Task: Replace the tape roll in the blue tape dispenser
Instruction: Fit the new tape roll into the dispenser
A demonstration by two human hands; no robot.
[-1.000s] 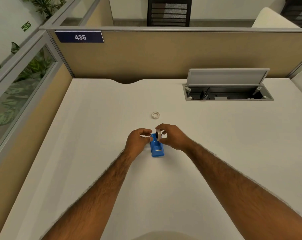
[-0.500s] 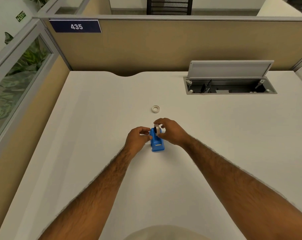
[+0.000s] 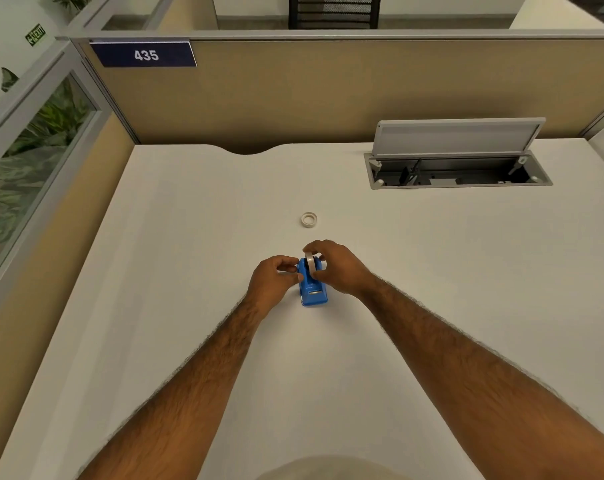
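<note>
Where the glass panel point(image 3: 34, 150) closes off the left side, green leaves show behind it and an exit sign point(image 3: 35, 35) hangs on the wall above. Next to that, a plate point(image 3: 144, 55) reading 435 sits on the tan partition point(image 3: 293, 98) that backs the white desk point(image 3: 189, 237).

Near the middle of the desk, the left hand point(image 3: 274, 284) is curled against the left side of the dispenser point(image 3: 313, 289), thumb and forefinger closed on its upper edge. The dispenser is blue and stands on the desk with its cutter end toward the person. A roll point(image 3: 310, 263) stands upright on edge in the top of the dispenser; whether it is fully seated cannot be told. The right hand point(image 3: 342, 268) arches over it, forefinger on top of the roll and thumb at its near side, pinching it, the other fingers loosely bent.

Beyond the hands, well apart from them, a second roll point(image 3: 309, 219) lies flat on the desk.

Further right, at the back of the desk, a cable box point(image 3: 460, 174) is sunk into the surface with its grey lid point(image 3: 460, 136) tilted up. A black chair point(image 3: 333, 12) shows past the partition.
</note>
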